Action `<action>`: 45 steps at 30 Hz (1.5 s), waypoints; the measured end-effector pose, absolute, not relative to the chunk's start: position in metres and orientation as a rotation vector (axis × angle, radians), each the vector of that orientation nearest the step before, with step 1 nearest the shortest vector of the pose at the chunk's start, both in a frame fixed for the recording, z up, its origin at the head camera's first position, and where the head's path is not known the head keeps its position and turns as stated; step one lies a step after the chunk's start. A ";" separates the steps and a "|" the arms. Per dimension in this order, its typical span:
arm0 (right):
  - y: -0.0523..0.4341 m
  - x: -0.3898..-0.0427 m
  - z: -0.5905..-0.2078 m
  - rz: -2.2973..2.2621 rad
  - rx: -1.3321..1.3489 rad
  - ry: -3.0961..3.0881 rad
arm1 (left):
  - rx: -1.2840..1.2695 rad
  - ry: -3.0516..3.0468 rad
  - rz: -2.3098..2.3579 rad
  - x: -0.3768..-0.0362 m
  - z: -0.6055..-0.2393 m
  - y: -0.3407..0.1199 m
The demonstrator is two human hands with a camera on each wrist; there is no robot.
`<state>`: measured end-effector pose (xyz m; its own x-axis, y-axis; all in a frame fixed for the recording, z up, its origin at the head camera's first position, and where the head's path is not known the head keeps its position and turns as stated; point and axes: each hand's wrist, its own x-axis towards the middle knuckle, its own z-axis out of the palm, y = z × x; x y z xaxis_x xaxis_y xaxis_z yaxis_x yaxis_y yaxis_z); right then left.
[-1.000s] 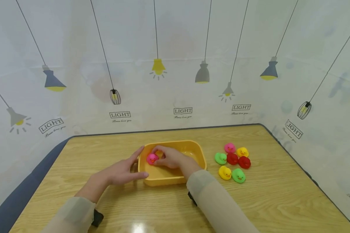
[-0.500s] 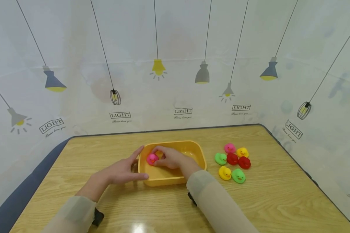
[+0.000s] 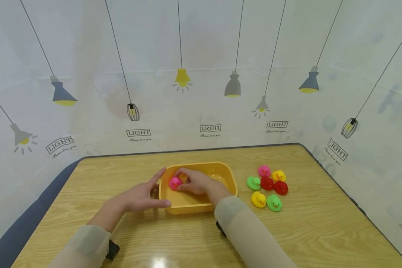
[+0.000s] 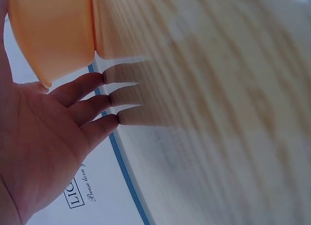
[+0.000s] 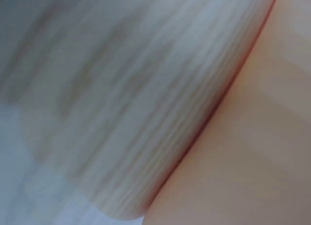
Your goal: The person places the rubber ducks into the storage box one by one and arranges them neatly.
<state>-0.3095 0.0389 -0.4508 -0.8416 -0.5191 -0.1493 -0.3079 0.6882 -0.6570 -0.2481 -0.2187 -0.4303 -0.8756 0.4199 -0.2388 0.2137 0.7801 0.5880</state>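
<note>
Currently your right hand [image 3: 195, 183] pinches the pink duck [image 3: 175, 182] inside the yellow tub [image 3: 201, 205]; your left hand [image 3: 139, 196], fingers straight, braces the tub's left wall.

Both forearms wear thin, translucent beige sleeves [image 3: 251, 234] ending at the wrists; a black strap [image 3: 111, 250] shows beneath each cuff, at six o'clock.
</note>
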 end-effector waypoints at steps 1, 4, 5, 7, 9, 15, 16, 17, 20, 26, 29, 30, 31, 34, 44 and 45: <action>0.039 -0.309 -0.451 -0.917 -0.655 2.577 | 0.485 2.616 0.801 -0.248 -0.431 -0.219; 0.039 -0.310 -0.451 -0.913 -0.660 2.577 | 0.494 2.625 0.793 -0.249 -0.433 -0.219; 0.039 -0.310 -0.451 -0.913 -0.659 2.577 | 0.496 2.630 0.790 -0.249 -0.433 -0.219; 0.039 -0.310 -0.452 -0.913 -0.657 2.576 | 0.501 2.634 0.784 -0.250 -0.434 -0.219; 0.039 -0.310 -0.451 -0.914 -0.657 2.575 | 0.502 2.635 0.783 -0.250 -0.433 -0.218; 0.040 -0.310 -0.451 -0.923 -0.671 2.568 | 0.498 2.621 0.795 -0.249 -0.431 -0.216; 0.040 -0.309 -0.451 -0.926 -0.669 2.566 | 0.490 2.619 0.796 -0.249 -0.431 -0.216; 0.040 -0.309 -0.451 -0.925 -0.667 2.566 | 0.486 2.618 0.797 -0.250 -0.432 -0.216; 0.040 -0.308 -0.451 -0.921 -0.658 2.565 | 0.469 2.619 0.796 -0.251 -0.433 -0.217; 0.041 -0.307 -0.449 -0.936 -0.675 2.562 | 0.460 2.627 0.792 -0.251 -0.434 -0.216; 0.043 -0.307 -0.448 -0.948 -0.695 2.553 | 0.472 2.628 0.795 -0.250 -0.433 -0.216; 0.044 -0.307 -0.448 -0.953 -0.694 2.548 | 0.475 2.630 0.795 -0.250 -0.432 -0.215; 0.045 -0.307 -0.448 -0.956 -0.692 2.543 | 0.469 2.628 0.796 -0.250 -0.432 -0.215; 0.046 -0.309 -0.448 -0.980 -0.683 2.521 | 0.482 2.627 0.800 -0.250 -0.431 -0.215; 0.056 -0.312 -0.439 -1.180 -0.665 2.373 | 0.455 2.621 0.800 -0.249 -0.429 -0.216; 0.058 -0.311 -0.436 -1.192 -0.670 2.369 | 0.458 2.619 0.801 -0.249 -0.429 -0.216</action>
